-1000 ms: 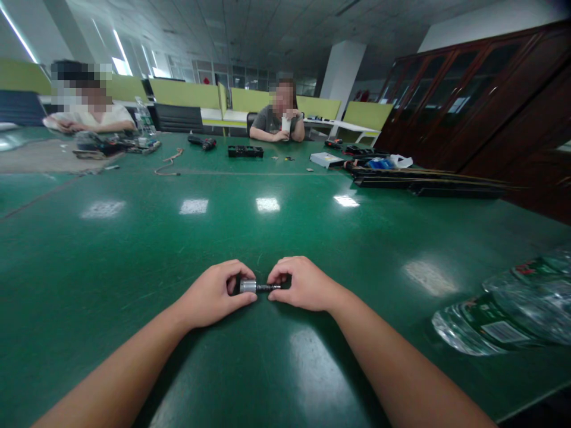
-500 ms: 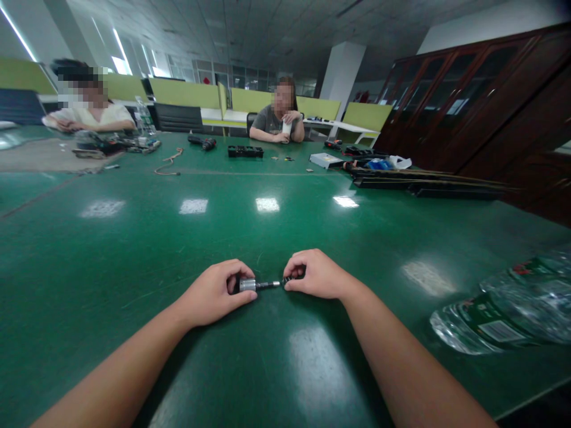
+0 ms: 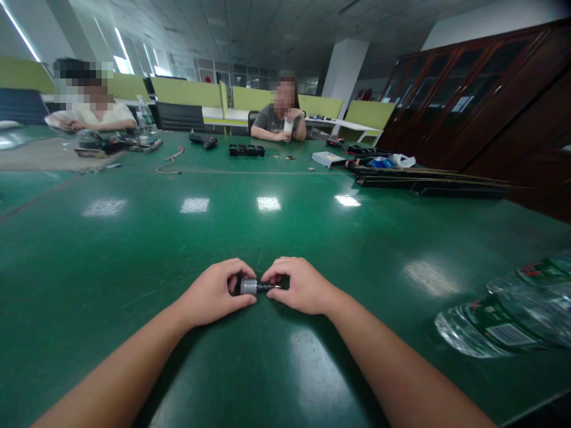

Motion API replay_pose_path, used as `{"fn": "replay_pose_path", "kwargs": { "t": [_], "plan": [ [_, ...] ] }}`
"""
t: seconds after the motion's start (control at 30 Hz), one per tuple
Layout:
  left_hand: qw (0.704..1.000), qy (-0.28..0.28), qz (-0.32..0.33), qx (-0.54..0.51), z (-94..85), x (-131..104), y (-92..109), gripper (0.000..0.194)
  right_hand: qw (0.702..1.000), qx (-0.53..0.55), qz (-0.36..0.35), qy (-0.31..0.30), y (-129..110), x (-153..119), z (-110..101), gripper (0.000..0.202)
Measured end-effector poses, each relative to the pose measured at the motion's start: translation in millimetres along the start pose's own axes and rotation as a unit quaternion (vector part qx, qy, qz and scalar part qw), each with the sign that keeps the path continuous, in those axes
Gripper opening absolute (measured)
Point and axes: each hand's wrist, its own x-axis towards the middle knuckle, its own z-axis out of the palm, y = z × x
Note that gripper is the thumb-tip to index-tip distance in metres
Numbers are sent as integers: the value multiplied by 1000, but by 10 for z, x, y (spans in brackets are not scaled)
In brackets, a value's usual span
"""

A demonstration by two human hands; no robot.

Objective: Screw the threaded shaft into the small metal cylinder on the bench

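My left hand (image 3: 223, 291) is closed around a short silver cylinder (image 3: 248, 286), which lies on its side with a thin dark shaft (image 3: 276, 286) pointing right. The cylinder's left end is hidden by my fingers. A small black ribbed piece, like a coil spring (image 3: 263, 286), sits around the shaft close to the cylinder. My right hand (image 3: 301, 286) pinches the spring between thumb and fingertips, and the bright shaft tip shows inside the curve of the fingers. Both hands are low over the green tabletop (image 3: 250, 368).
Clear plastic bottles (image 3: 499, 324) lie at the right. Farther back are a black slotted block (image 3: 247, 150), a power drill (image 3: 203, 141), a cord (image 3: 169, 161), a pale flat box (image 3: 328, 159) and long black strips (image 3: 428, 181). Two people sit across the table.
My right hand has moved left with the black spring, from beyond the shaft's tip to around the shaft near the silver cylinder. My left hand has stayed nearly still.
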Motion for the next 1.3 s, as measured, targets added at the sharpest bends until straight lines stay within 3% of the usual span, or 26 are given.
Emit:
{"fn": "replay_pose_path", "kwargs": {
  "t": [1.3],
  "plan": [
    [1000, -16, 1, 15, -12, 11, 55, 23, 998, -37, -43, -7, 8, 7, 50, 16]
  ]
}}
